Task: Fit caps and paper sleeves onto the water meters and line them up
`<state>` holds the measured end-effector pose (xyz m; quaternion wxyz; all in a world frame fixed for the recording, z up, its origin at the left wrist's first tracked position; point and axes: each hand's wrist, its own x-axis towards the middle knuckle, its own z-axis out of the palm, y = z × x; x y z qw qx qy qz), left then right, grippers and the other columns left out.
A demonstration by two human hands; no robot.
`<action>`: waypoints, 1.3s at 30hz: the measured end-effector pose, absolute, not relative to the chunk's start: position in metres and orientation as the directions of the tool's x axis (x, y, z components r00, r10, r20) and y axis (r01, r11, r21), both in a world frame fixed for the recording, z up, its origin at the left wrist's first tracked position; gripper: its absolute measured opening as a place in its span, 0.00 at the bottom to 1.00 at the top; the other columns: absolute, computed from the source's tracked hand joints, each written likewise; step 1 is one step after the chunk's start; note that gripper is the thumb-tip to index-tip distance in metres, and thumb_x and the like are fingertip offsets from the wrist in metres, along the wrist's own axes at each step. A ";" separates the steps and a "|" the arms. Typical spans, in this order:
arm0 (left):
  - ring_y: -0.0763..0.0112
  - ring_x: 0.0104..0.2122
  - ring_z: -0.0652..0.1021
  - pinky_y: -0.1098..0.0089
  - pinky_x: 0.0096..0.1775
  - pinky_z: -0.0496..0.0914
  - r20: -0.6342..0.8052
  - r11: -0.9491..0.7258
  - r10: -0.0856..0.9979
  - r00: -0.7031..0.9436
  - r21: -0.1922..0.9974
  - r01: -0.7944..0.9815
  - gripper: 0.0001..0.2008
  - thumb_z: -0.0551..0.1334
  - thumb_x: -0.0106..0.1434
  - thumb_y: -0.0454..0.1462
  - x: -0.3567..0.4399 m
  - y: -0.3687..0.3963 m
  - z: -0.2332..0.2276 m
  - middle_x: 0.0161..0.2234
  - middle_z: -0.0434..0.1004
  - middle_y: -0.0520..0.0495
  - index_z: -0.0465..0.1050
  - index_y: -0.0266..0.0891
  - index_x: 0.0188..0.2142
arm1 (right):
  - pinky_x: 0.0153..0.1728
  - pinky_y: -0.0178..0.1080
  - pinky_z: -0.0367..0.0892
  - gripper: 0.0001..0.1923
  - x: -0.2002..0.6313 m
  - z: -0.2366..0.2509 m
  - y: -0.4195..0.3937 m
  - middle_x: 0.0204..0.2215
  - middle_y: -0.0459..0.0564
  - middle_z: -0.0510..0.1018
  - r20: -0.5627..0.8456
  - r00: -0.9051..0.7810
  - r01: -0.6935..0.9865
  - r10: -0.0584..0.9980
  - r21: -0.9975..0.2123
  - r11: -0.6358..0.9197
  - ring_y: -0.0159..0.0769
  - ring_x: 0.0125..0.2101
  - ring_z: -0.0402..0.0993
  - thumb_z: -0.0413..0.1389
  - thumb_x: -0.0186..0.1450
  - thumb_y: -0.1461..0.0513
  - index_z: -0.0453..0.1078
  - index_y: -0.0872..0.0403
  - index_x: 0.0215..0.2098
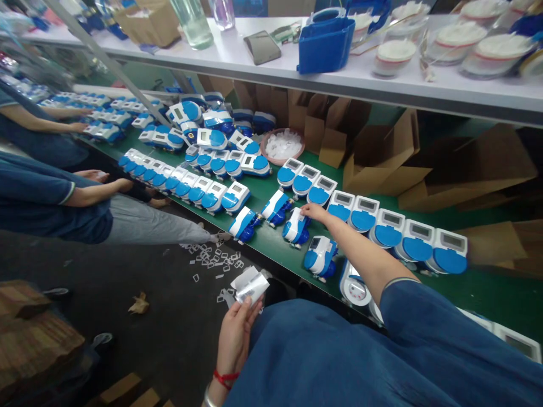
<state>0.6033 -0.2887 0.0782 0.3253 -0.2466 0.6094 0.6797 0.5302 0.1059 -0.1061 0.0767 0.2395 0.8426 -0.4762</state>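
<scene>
My left hand (238, 330) is closed around a small stack of white label sheets (251, 284), held low in front of my body. Stretched out over the green bench, my right hand (314, 212) has its fingers bent together at the top edge of a blue and white water meter (296, 227) lying on its side. Another tipped meter (275, 208) lies just left of it, and one more (319, 256) lies nearer to me. Whether a label is between my right fingertips is too small to tell.
Rows of upright meters (387, 227) line the green bench (271, 240). Behind them stand a bowl of white parts (283, 146) and open cardboard boxes (377, 152). A shelf (271, 68) runs above. Co-workers (55, 198) work at left. Paper scraps (212, 257) litter the floor.
</scene>
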 end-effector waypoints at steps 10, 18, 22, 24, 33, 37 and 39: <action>0.59 0.44 0.77 0.64 0.48 0.72 -0.739 -0.061 0.135 -0.660 0.659 -0.750 0.07 0.60 0.59 0.29 0.591 -0.290 0.076 0.44 0.76 0.36 0.71 0.30 0.38 | 0.34 0.31 0.63 0.07 0.518 -0.125 0.115 0.30 0.47 0.79 -0.363 -0.864 0.496 0.349 -0.735 0.463 0.33 0.30 0.71 0.58 0.54 0.60 0.74 0.57 0.27; 0.60 0.44 0.77 0.64 0.48 0.72 -0.748 -0.068 0.136 -0.649 0.647 -0.760 0.08 0.60 0.58 0.29 0.589 -0.289 0.077 0.43 0.76 0.36 0.71 0.30 0.39 | 0.33 0.32 0.64 0.06 0.522 -0.117 0.108 0.26 0.47 0.78 -0.318 -0.868 0.476 0.381 -0.751 0.457 0.34 0.29 0.71 0.58 0.55 0.62 0.75 0.57 0.28; 0.60 0.44 0.77 0.65 0.48 0.72 -0.744 -0.077 0.141 -0.653 0.650 -0.756 0.09 0.60 0.58 0.29 0.590 -0.289 0.078 0.43 0.77 0.36 0.71 0.30 0.40 | 0.34 0.33 0.64 0.07 0.524 -0.120 0.105 0.28 0.48 0.79 -0.280 -0.873 0.455 0.399 -0.761 0.462 0.34 0.30 0.72 0.57 0.56 0.62 0.76 0.57 0.28; 0.60 0.44 0.77 0.65 0.48 0.72 -0.743 -0.078 0.141 -0.654 0.650 -0.756 0.09 0.61 0.58 0.29 0.591 -0.289 0.078 0.43 0.77 0.36 0.71 0.30 0.40 | 0.35 0.33 0.65 0.07 0.525 -0.124 0.103 0.31 0.49 0.79 -0.255 -0.875 0.442 0.411 -0.766 0.466 0.34 0.31 0.72 0.56 0.56 0.62 0.75 0.57 0.28; 0.61 0.44 0.77 0.65 0.47 0.72 -0.741 -0.079 0.141 -0.657 0.653 -0.753 0.09 0.60 0.58 0.29 0.597 -0.286 0.082 0.43 0.77 0.36 0.71 0.30 0.40 | 0.40 0.36 0.65 0.07 0.533 -0.135 0.095 0.40 0.50 0.77 -0.122 -0.876 0.376 0.466 -0.777 0.504 0.36 0.37 0.72 0.54 0.57 0.63 0.72 0.55 0.23; 0.61 0.43 0.77 0.65 0.47 0.72 -0.735 -0.071 0.138 -0.664 0.661 -0.747 0.09 0.60 0.58 0.29 0.599 -0.282 0.085 0.43 0.77 0.36 0.71 0.31 0.41 | 0.44 0.39 0.64 0.06 0.536 -0.137 0.092 0.40 0.50 0.77 -0.079 -0.875 0.352 0.478 -0.781 0.516 0.36 0.39 0.71 0.53 0.58 0.64 0.73 0.54 0.26; 0.61 0.43 0.77 0.65 0.47 0.72 -0.734 -0.069 0.134 -0.666 0.664 -0.745 0.09 0.60 0.59 0.29 0.599 -0.280 0.087 0.43 0.77 0.36 0.71 0.30 0.40 | 0.47 0.40 0.63 0.06 0.538 -0.137 0.090 0.41 0.50 0.76 -0.062 -0.877 0.339 0.477 -0.783 0.522 0.37 0.41 0.71 0.54 0.57 0.64 0.73 0.54 0.29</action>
